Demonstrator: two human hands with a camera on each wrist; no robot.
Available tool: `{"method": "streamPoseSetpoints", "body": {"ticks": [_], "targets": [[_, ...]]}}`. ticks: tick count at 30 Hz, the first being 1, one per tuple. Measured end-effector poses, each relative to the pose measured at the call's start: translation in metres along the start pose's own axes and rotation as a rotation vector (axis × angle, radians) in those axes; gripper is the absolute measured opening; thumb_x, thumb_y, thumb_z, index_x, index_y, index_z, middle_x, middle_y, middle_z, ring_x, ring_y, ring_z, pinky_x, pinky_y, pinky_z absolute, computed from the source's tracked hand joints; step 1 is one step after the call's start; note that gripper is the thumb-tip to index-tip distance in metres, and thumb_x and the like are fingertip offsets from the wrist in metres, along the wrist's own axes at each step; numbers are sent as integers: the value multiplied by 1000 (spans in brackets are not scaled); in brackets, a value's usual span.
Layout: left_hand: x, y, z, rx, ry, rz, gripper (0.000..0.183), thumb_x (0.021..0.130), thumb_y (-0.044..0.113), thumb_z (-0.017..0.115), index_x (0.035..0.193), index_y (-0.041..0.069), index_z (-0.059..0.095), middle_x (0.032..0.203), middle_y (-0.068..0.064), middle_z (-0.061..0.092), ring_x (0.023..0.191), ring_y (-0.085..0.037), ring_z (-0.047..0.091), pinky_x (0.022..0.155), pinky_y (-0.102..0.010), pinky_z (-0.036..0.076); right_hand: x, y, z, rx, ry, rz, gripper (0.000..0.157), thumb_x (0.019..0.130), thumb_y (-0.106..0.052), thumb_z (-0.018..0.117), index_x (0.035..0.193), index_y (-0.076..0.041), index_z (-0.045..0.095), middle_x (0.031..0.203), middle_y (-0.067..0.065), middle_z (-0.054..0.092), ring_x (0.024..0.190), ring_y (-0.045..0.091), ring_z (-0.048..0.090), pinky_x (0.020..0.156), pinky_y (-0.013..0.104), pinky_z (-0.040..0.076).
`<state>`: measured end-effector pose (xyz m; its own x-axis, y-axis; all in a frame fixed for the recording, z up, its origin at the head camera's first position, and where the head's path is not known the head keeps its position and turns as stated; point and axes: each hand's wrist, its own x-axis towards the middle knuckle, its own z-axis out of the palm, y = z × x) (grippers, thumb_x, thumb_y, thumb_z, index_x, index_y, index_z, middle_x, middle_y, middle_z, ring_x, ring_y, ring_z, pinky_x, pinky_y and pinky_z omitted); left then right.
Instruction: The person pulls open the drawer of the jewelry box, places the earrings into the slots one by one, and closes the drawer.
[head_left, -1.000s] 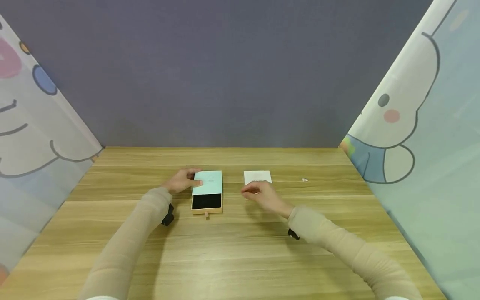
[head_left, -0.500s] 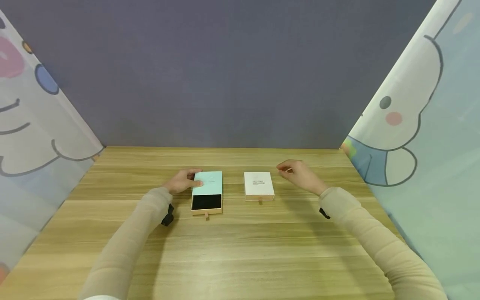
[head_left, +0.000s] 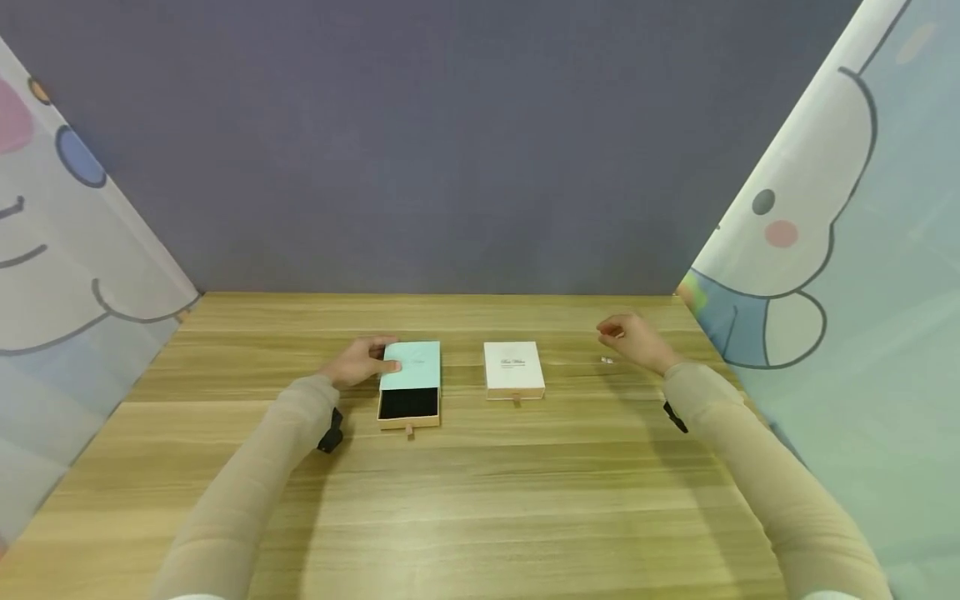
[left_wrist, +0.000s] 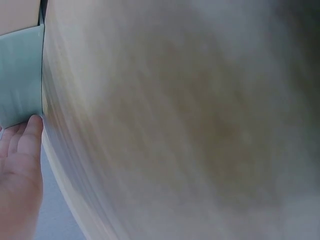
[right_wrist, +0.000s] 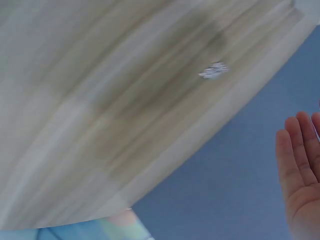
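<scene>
1. A cartoon-printed sheet (head_left: 82,258) is hanging at the left of the wooden table (head_left: 480,508).
2. The left hand (head_left: 358,364) is gripping the mint box (head_left: 416,364) at its left side, the thumb lying on top and the fingers bending toward the far left corner.
3. The mint box is lying flat, its drawer (head_left: 408,423) standing partly out toward the person and showing a black lining (head_left: 408,402).
4. A white box (head_left: 513,369) with dark lettering is resting to the right, apart from the mint box, its drawer pushed in.
5. A small shiny piece (head_left: 607,360) is lying on the table farther right, too small to identify.
6. The right hand (head_left: 639,342) is hovering near that piece, fingers loosely extended, thumb apart from them, holding nothing.
</scene>
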<state>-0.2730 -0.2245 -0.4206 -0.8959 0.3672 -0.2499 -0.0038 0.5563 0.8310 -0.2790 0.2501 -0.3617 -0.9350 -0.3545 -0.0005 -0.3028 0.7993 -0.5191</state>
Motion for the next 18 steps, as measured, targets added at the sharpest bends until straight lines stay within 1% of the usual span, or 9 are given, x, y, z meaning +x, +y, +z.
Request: {"method": "streamPoseSetpoints", "body": {"ticks": [2,5,9,12,15,18], "targets": [[0,0,1,-2,-2,-8,72,86,31,65,143,5,30,148,-23,22,134,-42,24,107,-53,29,-2,8,2,-18,-1,12,32,92,-12,54,116,9,57,110,26,60,99,38,57,86,49,47],[0,1,1,1,-5,-1,73,85,32,65,143,5,30,148,-23,21,134,-42,24,107,-53,29,-4,19,5,-31,-3,34,32,92,-10,54,115,10,57,108,26,61,98,38,57,84,48,48],[1,3,3,-3,7,1,73,85,33,65,143,6,30,148,-23,22,134,-42,24,107,-53,29,-6,32,9,-43,-9,52,30,91,-8,54,115,11,57,107,26,61,97,39,57,84,48,48],[1,4,4,-9,9,-11,72,85,33,65,143,7,31,148,-22,23,134,-41,25,107,-52,29,-8,39,12,-54,-23,66,30,90,-8,55,114,11,57,107,26,62,96,38,58,83,48,48],[0,5,4,-6,0,-6,71,86,31,64,143,5,30,148,-24,22,134,-42,24,107,-53,29,-9,45,17,-66,-39,63,30,89,-7,57,113,11,58,104,26,62,95,38,59,82,47,49],[0,5,5,-12,4,-3,71,86,31,64,143,5,30,148,-23,22,134,-42,23,107,-53,28,-9,50,22,-72,-38,68,29,88,-6,58,110,11,59,101,25,63,92,37,60,80,45,50]]}}
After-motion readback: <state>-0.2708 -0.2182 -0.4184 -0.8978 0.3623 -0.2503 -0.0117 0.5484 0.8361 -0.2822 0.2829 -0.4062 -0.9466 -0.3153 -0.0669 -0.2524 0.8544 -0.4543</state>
